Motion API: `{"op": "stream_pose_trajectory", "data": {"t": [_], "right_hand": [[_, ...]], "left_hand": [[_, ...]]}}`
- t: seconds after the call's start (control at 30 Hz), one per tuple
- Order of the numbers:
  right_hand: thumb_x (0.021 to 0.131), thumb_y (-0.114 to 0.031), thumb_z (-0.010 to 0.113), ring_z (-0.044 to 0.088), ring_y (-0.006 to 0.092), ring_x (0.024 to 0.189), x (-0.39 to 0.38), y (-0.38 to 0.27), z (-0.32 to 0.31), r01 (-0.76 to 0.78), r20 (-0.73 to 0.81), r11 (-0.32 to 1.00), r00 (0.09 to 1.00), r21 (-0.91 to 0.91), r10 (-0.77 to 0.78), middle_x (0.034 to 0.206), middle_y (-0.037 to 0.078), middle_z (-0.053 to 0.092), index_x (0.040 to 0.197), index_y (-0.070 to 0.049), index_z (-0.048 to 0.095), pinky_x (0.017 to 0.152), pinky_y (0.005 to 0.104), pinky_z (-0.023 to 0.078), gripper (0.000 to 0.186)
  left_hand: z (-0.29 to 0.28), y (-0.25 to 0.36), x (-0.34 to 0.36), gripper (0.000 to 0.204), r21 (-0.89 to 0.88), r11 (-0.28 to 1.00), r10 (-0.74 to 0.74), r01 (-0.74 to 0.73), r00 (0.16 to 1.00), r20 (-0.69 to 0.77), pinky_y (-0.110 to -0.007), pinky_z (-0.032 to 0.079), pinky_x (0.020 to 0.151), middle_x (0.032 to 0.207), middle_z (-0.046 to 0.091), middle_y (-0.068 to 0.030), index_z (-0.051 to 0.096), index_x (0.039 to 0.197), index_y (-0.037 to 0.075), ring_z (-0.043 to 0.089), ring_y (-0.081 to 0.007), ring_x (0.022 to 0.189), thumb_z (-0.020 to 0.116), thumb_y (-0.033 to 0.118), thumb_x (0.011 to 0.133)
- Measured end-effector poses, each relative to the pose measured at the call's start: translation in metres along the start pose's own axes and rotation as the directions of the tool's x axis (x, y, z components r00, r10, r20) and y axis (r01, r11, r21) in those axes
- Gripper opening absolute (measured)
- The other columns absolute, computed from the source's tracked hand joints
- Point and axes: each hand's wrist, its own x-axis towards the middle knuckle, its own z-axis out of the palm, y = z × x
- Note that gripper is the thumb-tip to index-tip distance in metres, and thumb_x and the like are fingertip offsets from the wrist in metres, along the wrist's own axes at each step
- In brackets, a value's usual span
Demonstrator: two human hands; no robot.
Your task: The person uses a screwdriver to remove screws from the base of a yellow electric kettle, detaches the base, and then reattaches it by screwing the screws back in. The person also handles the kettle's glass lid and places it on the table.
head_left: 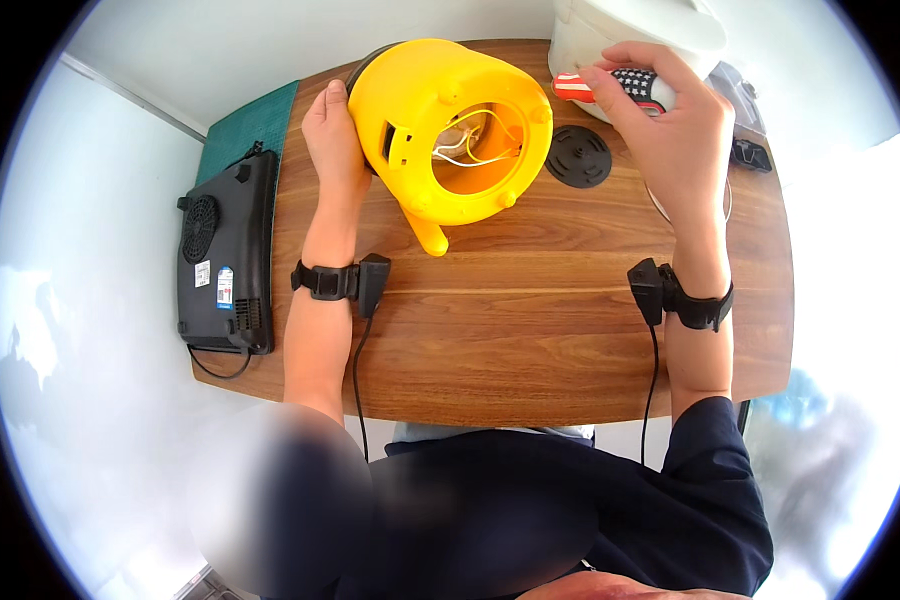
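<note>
My left hand grips the side of a yellow plastic appliance housing, tilted so its round bottom opening shows. Inside it are yellow and white wires; a yellow handle points toward me. My right hand, raised to the housing's right, is closed around a tool handle patterned with red stripes and white stars; I cannot make out its tip. A black perforated disc lies on the wooden table between the housing and my right hand.
An upside-down black appliance with a cable lies along the table's left side, by a green mat. At the back right are a white container, a clear tray and a small black object. A cable loop lies under my right hand.
</note>
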Motion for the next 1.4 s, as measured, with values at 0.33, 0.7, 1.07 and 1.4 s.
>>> {"op": "stream_pose_trajectory", "data": {"t": [0.33, 0.7, 1.07, 1.4], "right_hand": [[0.086, -0.022, 0.081, 0.072, 0.0232, 0.081, 0.0, 0.025, -0.002, -0.278, 0.327, 0.96, 0.91, 0.028, 0.254, 0.094, 0.018, 0.074, 0.096, -0.001, 0.065, 0.07, 0.032, 0.055, 0.029], [0.088, -0.02, 0.078, 0.064, 0.0348, 0.09, -0.049, 0.017, 0.079, -0.197, 0.366, 0.978, 0.917, 0.065, 0.16, 0.11, 0.017, 0.056, 0.106, -0.005, 0.061, 0.08, 0.0421, 0.055, 0.029], [0.081, -0.015, 0.081, 0.063, 0.0347, 0.1, -0.082, 0.035, 0.096, -0.131, 0.439, 0.991, 0.89, -0.016, 0.124, 0.111, 0.016, 0.06, 0.116, -0.006, 0.066, 0.086, 0.042, 0.053, 0.039], [0.079, -0.02, 0.083, 0.062, 0.0345, 0.102, -0.084, 0.023, 0.092, -0.136, 0.477, 0.988, 0.865, -0.069, 0.153, 0.108, 0.014, 0.061, 0.118, -0.007, 0.066, 0.088, 0.0426, 0.052, 0.045]], "left_hand": [[-0.016, -0.001, 0.022, 0.03, -0.177, 0.984, -0.009, 0.0, 0.999, -0.052, -0.028, 0.055, 0.068, 0.084, 0.068, -0.0039, 0.063, 0.094, 0.003, 0.066, -0.0139, 0.073, 0.046, 0.023, 0.109], [-0.041, -0.061, 0.039, 0.05, -0.57, 0.815, 0.269, -0.102, 0.939, 0.216, -0.044, 0.05, 0.11, 0.146, 0.055, -0.0127, 0.048, 0.146, 0.009, 0.057, -0.0272, 0.131, 0.039, 0.042, 0.11], [-0.033, -0.065, 0.026, 0.037, -0.775, 0.603, -0.154, 0.189, 0.981, 0.12, -0.041, 0.056, 0.101, 0.133, 0.064, -0.0118, 0.054, 0.136, 0.005, 0.065, -0.0267, 0.117, 0.035, 0.024, 0.111], [-0.023, -0.061, 0.027, 0.028, -0.76, 0.628, -0.286, 0.165, 0.958, -0.029, -0.039, 0.059, 0.088, 0.115, 0.069, -0.0111, 0.062, 0.121, 0.002, 0.07, -0.0248, 0.102, 0.041, 0.017, 0.107]]}}
